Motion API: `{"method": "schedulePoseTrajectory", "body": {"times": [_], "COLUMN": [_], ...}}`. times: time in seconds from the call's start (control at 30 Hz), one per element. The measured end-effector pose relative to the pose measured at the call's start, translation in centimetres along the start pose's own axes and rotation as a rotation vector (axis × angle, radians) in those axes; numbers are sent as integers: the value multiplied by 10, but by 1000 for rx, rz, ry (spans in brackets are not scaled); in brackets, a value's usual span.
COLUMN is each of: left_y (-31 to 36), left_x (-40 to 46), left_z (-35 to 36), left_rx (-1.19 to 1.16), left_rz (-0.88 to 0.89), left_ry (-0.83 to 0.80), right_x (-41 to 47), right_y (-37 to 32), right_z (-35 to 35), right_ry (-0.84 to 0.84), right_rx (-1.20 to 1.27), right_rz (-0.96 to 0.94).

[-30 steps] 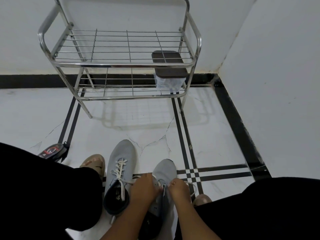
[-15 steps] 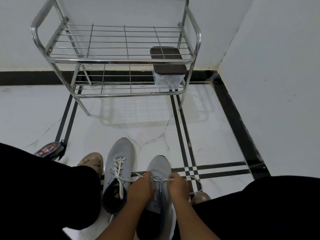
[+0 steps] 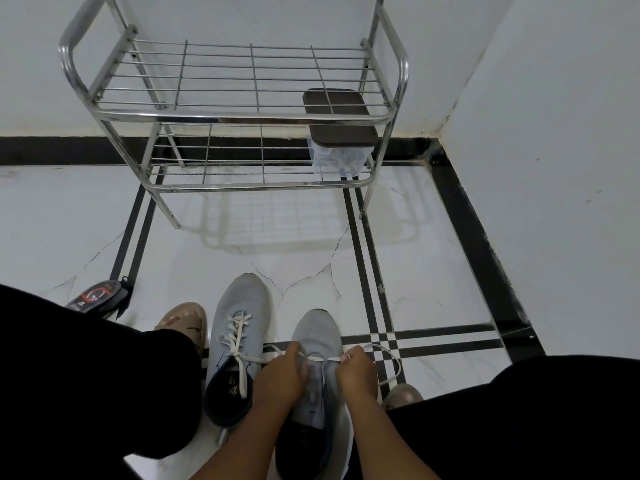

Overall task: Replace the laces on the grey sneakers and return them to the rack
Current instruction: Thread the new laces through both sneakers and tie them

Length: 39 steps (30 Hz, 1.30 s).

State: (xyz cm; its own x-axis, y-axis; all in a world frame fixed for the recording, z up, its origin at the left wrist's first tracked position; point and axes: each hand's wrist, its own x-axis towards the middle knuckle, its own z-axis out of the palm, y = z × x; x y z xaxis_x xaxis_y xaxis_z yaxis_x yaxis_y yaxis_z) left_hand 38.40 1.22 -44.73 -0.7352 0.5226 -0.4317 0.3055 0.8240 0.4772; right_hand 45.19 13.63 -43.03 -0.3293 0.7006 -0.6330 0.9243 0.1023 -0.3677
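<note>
Both hands [image 3: 281,377] [image 3: 358,374] pinching white lace [image 3: 320,358] over right grey sneaker [image 3: 317,336]; lidded tub [image 3: 337,157] on rack [image 3: 242,117].

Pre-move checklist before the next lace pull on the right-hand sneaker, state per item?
1. Left hand pinches the white lace: ok.
2. Right hand pinches the other lace end: ok.
3. Lace spans straight across the right-hand sneaker between the hands: ok.
4. Lace ends even in length: cannot tell; a loop trails on the floor to the right.
5. Left-hand sneaker laced: ok for the crossings in view; its ends lie loose, not tied.
6. Rack top shelf free for both sneakers: ok; the lidded box sits on the lower shelf.
</note>
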Motion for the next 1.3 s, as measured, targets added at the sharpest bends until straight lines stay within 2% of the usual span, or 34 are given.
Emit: {"method": "schedulePoseTrajectory", "body": {"times": [0.23, 0.37, 0.47, 0.57, 0.7, 0.83, 0.93, 1.1, 1.3], "left_y": [-1, 3, 9, 22, 44, 73, 95, 133, 172], "left_x": [10, 16, 20, 24, 21, 10, -1, -23, -45], "left_z": [-7, -9, -14, -32, -79, -136, -180, -252, -325], "left_rx": [131, 287, 355, 204, -192, -380, -409, -409, -267], "left_rz": [-19, -21, -25, -87, -120, -91, -52, 69, 213], "left_ry": [-11, -53, -26, -73, -68, -48, 35, 127, 167], "right_x": [-6, -5, -7, -12, -31, -59, -80, -113, -144], "right_y": [-6, -21, -33, -53, -85, -110, -134, -172, -203], "right_z": [1, -10, -25, -42, -74, -110, -141, -200, -258], "right_ry": [88, 106, 122, 133, 107, 63, 66, 119, 113], "right_rx": [178, 159, 164, 251, 548, 686, 676, 648, 419], "right_rz": [0, -54, -110, -136, -139, -302, -503, -673, -893]}}
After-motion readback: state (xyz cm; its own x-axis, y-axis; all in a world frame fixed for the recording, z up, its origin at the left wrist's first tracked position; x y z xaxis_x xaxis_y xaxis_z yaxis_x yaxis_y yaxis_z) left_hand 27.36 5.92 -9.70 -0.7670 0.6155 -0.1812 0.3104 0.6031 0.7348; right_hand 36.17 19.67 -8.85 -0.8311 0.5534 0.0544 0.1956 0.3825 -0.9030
